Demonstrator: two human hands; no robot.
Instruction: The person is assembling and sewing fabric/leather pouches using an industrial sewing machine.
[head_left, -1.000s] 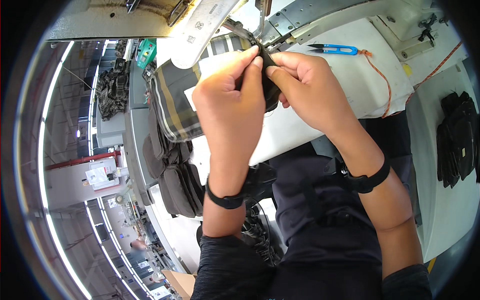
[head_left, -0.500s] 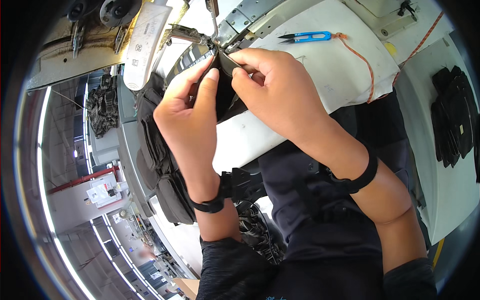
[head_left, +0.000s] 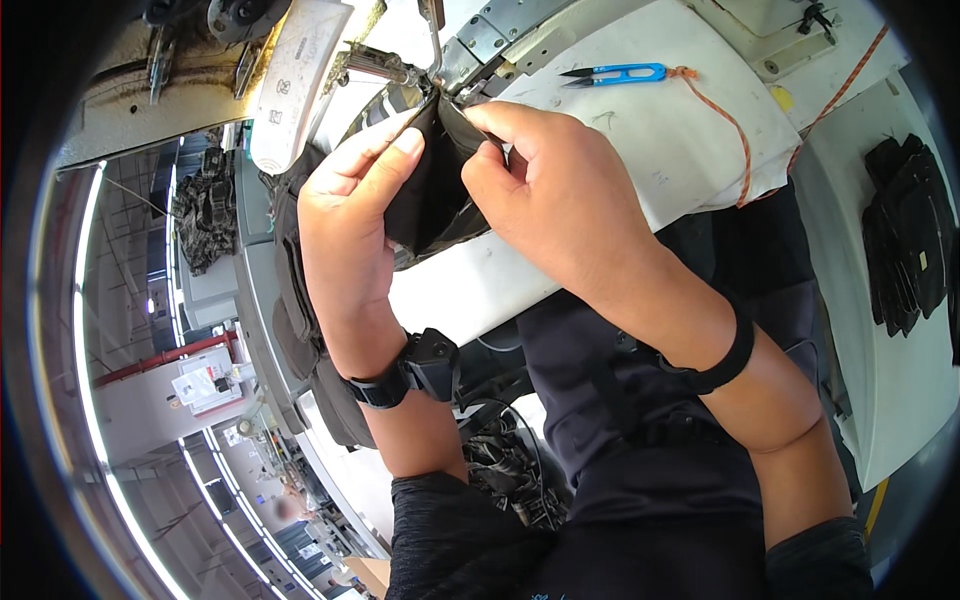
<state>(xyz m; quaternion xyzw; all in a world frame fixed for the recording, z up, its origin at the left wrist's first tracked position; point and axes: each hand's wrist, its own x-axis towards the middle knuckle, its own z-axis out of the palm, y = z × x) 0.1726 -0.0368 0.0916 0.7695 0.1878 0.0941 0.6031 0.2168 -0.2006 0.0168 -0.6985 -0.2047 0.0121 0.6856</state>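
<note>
Black fabric (head_left: 432, 190), pinched, spanning from left grip (head_left: 348, 205) to right grip (head_left: 555, 180)

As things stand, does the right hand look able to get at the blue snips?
Probably yes: the blue snips lie on the white work surface near the right hand, with nothing seen covering them. That hand is holding the black fabric, though, so it would likely have to let go first.

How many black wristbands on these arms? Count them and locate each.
2: one black wristband on the left forearm, another on the right forearm. The dark sleeves could hide others.
</note>
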